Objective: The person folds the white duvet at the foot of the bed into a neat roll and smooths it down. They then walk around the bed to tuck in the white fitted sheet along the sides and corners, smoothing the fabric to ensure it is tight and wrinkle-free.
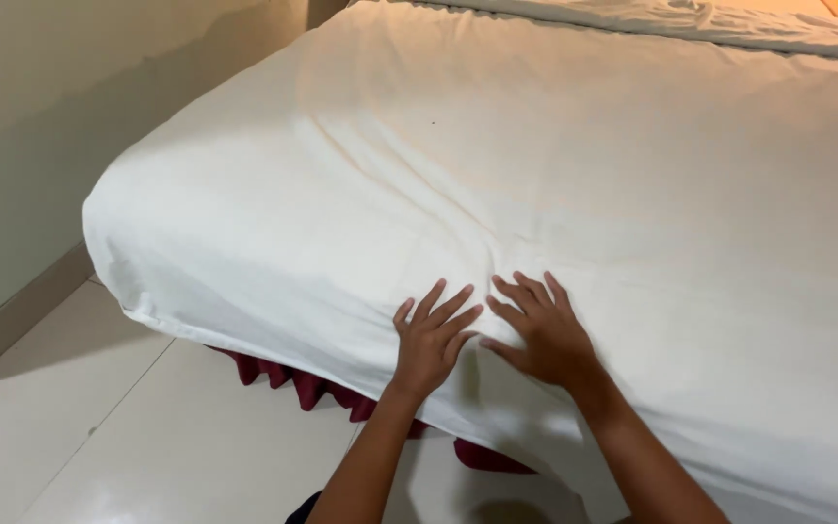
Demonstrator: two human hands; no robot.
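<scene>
The white sheet [497, 175] covers the bed [273, 281] from its rounded near-left corner up to the far end, where a folded band of bedding [671, 19] runs across. The sheet's lower edge hangs over the foot of the bed, and below it a dark red bed skirt [312, 386] shows in a ruffled strip. To the left, a narrow lane of glossy pale floor tiles [128, 437] lies between the bed and the wall [41, 126], with a low skirting board [16, 320] along the wall's base. More open floor lies in front of the bed, near the person's arms.

Both forearms reach up from the bottom of the view. The left hand [432, 340] lies palm down on the sheet at the bed's front edge, fingers spread wide and pointing up and to the right. The right hand [543, 335] lies flat just beside it, fingers spread and pointing up and to the left. The fingertips of the two hands nearly meet. Neither hand grips anything; both press on the cloth, and soft creases fan outward from them.
</scene>
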